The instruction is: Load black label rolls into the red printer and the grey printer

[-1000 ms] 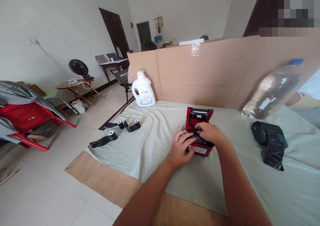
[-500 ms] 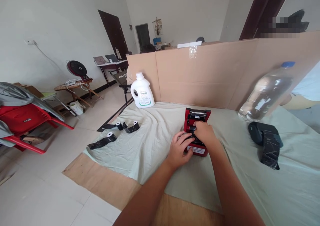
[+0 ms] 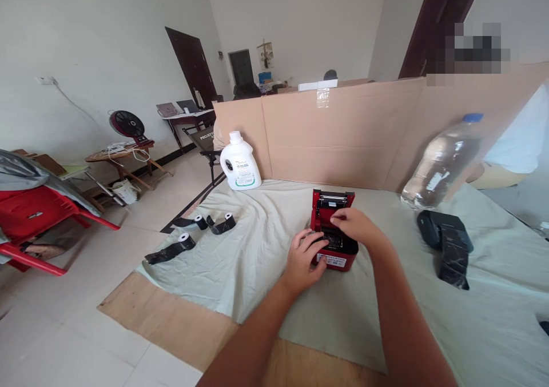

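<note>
A small red-and-black receipt printer [image 3: 337,262] stands on the pale green cloth with its lid [image 3: 333,199] tipped up. My left hand [image 3: 303,255] grips its near left side, the fingers over the rim of the opening and the thumb against the labelled front. Over the right part of the opening, my right hand [image 3: 358,226] has its thumb and fingertips pinched together. Whatever they may hold is too small or hidden to make out. Dark parts show inside the printer, partly covered by my left fingers.
Several paper rolls with black unwound tails, one a roll [image 3: 186,242], lie at the left. A white detergent bottle [image 3: 241,167] and a cardboard panel [image 3: 330,135] stand behind. To the right are a clear bottle [image 3: 441,164] and a black device [image 3: 444,230] with a dark strip.
My right hand has drawn up and slightly back from inside the printer, showing more of its interior. My left hand stays on the printer. The whole view has shifted a little.
</note>
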Demonstrator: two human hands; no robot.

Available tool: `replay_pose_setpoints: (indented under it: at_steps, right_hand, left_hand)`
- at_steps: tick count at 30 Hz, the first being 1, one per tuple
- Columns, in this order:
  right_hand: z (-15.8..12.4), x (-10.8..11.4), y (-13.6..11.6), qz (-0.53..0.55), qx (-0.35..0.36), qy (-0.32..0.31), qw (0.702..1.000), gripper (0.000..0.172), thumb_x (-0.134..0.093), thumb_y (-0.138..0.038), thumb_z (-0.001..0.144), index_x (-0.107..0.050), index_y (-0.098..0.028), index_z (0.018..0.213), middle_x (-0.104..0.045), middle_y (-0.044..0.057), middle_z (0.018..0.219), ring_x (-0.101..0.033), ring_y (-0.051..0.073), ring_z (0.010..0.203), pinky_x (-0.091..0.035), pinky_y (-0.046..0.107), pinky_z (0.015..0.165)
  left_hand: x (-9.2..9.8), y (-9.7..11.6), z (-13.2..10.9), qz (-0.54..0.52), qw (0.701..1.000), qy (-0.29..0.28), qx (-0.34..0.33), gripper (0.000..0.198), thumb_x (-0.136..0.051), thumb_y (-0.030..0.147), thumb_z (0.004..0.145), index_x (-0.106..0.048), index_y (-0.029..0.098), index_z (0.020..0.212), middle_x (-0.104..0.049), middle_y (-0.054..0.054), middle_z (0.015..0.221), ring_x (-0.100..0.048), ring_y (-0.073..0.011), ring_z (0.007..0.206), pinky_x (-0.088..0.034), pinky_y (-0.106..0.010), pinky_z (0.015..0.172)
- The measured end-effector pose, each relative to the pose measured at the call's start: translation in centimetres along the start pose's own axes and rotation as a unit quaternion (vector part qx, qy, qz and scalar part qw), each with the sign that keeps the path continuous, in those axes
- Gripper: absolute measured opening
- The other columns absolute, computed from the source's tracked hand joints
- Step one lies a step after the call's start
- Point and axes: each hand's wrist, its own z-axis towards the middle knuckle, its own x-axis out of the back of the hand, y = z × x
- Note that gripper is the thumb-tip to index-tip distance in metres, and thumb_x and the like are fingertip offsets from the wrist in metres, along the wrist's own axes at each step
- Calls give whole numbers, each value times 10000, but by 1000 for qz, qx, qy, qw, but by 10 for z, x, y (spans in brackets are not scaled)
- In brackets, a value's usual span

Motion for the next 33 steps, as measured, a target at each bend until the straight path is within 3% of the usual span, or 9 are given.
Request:
replay_pose_setpoints:
  at_steps: [3,5,6,10,15,19,24,28,33]
  right_hand:
    - [3,18,18,84,-24,132,987,293,-559,-456,840,-705,-209,785,-714,86,835,-636,274,824,-466,412,791]
    - [9,17,27,132,-44,275,951,347,-574,-496,804,-695,-193,922,-712,117,979,-623,285,920,-462,427,838]
    - [13,12,30,176,-47,304,935,401,-573,-514,791,-683,-185,994,-705,129,1046,-616,285,962,-462,429,857]
    - [25,-13,37,385,-54,226,893,521,-552,-611,760,-670,-184,1033,-703,105,1060,-618,255,973,-479,384,837]
    - [18,-16,51,400,-49,199,893,488,-600,-645,742,-664,-224,980,-629,72,1220,-561,245,1098,-476,329,828]
    - [3,-15,69,422,-6,72,904,393,-588,-479,783,-606,-274,1117,-562,30,1347,-547,216,1189,-468,333,922]
    - [-8,-20,78,451,6,-77,889,744,-589,-325,703,-412,-328,1426,-457,53,1502,-550,226,1234,-492,344,918]
    - [-9,-21,74,453,22,-107,885,765,-543,-322,706,-407,-305,1458,-541,62,1427,-571,245,1202,-511,341,877]
    - [-8,-23,73,444,34,-102,889,763,-527,-324,700,-424,-304,1456,-560,58,1411,-578,261,1199,-523,350,854]
  left_hand:
    - [-1,0,-1,-2,1000,2,5,372,-582,186,849,-616,227,1218,-615,-72,1351,-444,-282,1341,-425,-507,1112]
    - [-2,-1,-2,-2,1000,2,5,361,-579,189,855,-614,226,1213,-611,-78,1353,-444,-288,1345,-428,-519,1107]
    - [-2,-2,-2,-1,1000,2,4,358,-577,189,859,-613,227,1213,-609,-79,1354,-442,-288,1346,-428,-521,1107]
    - [-3,-3,-3,-3,1000,12,0,358,-583,174,858,-609,229,1211,-583,-81,1376,-436,-277,1342,-424,-505,1113]
    - [-3,-2,-4,0,1000,15,5,351,-578,186,869,-611,233,1215,-538,-96,1397,-439,-278,1333,-420,-505,1113]
    - [-3,-2,-5,5,1000,23,13,338,-587,206,873,-631,233,1207,-494,-106,1428,-458,-275,1317,-431,-494,1095]
    - [-3,-2,-5,17,999,21,19,349,-606,219,864,-646,247,1209,-458,-106,1469,-455,-284,1314,-444,-497,1071]
    - [-1,0,-4,6,999,10,30,381,-603,210,856,-623,245,1236,-443,-89,1506,-415,-282,1351,-401,-504,1119]
    - [1,-1,0,-23,996,12,85,647,-655,245,794,-463,201,1411,-535,-115,1415,-447,-301,1321,-397,-511,1119]
